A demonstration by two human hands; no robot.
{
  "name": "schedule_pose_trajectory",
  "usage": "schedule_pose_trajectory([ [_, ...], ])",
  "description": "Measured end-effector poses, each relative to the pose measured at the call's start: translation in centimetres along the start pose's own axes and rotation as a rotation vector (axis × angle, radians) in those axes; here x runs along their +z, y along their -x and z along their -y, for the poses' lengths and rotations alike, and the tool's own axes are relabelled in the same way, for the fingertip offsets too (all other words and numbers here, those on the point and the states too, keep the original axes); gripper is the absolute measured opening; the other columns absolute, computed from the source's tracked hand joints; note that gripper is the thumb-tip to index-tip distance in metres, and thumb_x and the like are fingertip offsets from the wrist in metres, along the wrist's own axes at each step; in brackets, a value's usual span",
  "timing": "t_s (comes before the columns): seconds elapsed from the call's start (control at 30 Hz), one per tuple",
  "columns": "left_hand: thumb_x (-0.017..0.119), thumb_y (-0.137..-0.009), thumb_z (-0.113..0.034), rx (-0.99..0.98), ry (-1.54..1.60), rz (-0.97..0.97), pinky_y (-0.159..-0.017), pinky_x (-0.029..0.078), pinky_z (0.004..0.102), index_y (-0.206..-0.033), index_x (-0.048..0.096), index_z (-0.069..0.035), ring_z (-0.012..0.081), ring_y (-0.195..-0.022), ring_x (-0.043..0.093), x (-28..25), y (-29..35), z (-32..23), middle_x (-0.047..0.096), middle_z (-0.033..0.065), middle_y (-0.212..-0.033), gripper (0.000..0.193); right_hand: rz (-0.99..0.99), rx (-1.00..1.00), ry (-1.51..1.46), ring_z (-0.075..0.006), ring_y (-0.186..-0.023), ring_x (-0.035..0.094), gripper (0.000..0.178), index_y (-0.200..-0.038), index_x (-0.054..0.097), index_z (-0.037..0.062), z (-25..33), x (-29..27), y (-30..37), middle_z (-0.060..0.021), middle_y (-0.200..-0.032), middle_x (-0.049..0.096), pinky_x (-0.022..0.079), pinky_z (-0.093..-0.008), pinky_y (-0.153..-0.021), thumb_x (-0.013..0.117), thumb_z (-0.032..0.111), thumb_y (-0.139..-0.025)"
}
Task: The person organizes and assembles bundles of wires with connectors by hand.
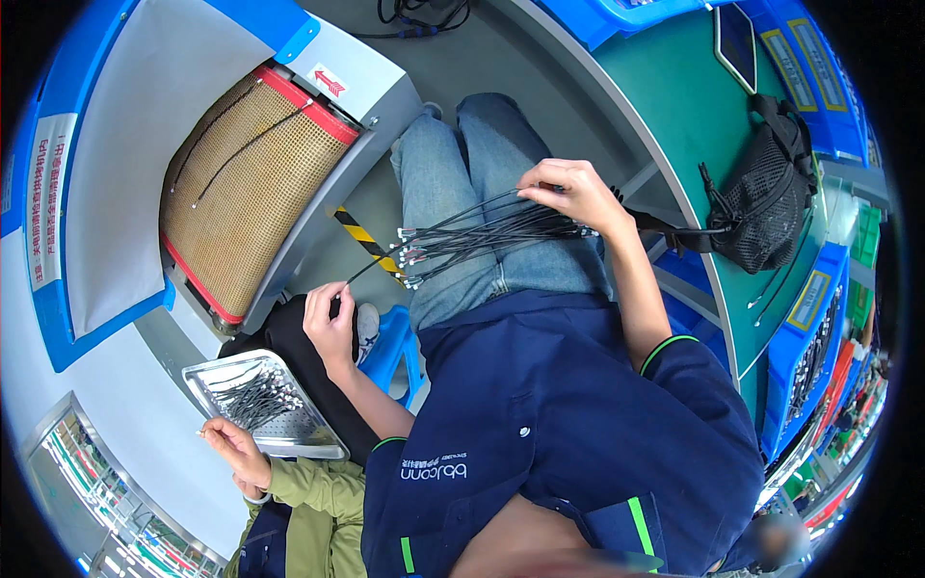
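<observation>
A bundle of thin black cables with small white connectors at the left end lies across my jeans-covered thighs. My right hand is above the right part of this bundle, its thumb and fingers pinched on a black cable. Left of my lap, my left hand is closed with fingertips together on the end of a black cable. That cable slants up toward the connector end of the bundle. Whether both hands grip the same cable I cannot tell.
At left, a machine's tan mesh conveyor belt carries two black cables. A co-worker's hand is beside a metal tray of cables on their lap. A blue stool stands nearby. The green table at right holds a black mesh bag.
</observation>
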State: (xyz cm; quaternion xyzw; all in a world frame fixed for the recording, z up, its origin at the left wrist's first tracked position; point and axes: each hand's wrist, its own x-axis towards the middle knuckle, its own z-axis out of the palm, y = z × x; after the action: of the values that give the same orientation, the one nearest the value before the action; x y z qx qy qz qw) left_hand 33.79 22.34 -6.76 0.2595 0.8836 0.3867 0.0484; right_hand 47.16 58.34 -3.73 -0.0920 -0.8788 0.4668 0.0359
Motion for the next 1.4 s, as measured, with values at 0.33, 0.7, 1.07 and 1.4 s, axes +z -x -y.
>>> schedule_pose_trajectory([
  [0.33, 0.068, -0.074, 0.004, 0.017, 0.015, 0.012, -0.071, 0.049, 0.0319, -0.083, 0.064, 0.000, 0.0240, -0.076, 0.062, -0.3, -0.4, 0.2, 0.065, 0.0103, -0.081, 0.011, 0.015, -0.066, 0.001, -0.0193, -0.067, 0.060, 0.007, -0.084, 0.067, 0.0042, -0.2, 0.3, 0.1, -0.0053, -0.075, 0.062, 0.046, -0.0298, -0.057, 0.070, 0.009, -0.080],
  [0.7, 0.068, -0.076, 0.004, 0.067, -0.022, -0.042, -0.068, 0.049, 0.0269, -0.087, 0.065, 0.001, 0.0180, -0.073, 0.061, -2.0, -0.5, 1.7, 0.065, 0.0098, -0.083, 0.012, 0.023, -0.134, 0.033, -0.0197, -0.068, 0.060, 0.008, -0.083, 0.065, 0.0026, 1.0, 1.5, -1.0, -0.0060, -0.074, 0.061, 0.047, -0.0300, -0.058, 0.070, 0.009, -0.081],
  [1.07, 0.068, -0.077, 0.004, 0.075, -0.013, -0.047, -0.067, 0.049, 0.0267, -0.087, 0.064, 0.001, 0.0180, -0.072, 0.060, -3.9, -1.6, 3.7, 0.065, 0.0096, -0.082, 0.011, 0.076, -0.069, 0.014, -0.0176, -0.066, 0.058, 0.010, -0.081, 0.062, 0.0035, 3.1, 3.6, -2.5, -0.0056, -0.073, 0.057, 0.047, -0.0294, -0.058, 0.070, 0.009, -0.079],
  [1.4, 0.064, -0.083, -0.006, -0.133, -0.024, -0.188, -0.070, 0.048, 0.0280, -0.089, 0.065, -0.001, 0.0157, -0.073, 0.060, -15.0, -11.6, 9.0, 0.065, 0.0076, -0.082, 0.008, -0.048, -0.316, 0.183, -0.0208, -0.070, 0.057, 0.011, -0.080, 0.062, 0.0061, 12.7, 8.6, -14.3, -0.0045, -0.074, 0.058, 0.048, -0.0323, -0.063, 0.070, 0.012, -0.078],
])
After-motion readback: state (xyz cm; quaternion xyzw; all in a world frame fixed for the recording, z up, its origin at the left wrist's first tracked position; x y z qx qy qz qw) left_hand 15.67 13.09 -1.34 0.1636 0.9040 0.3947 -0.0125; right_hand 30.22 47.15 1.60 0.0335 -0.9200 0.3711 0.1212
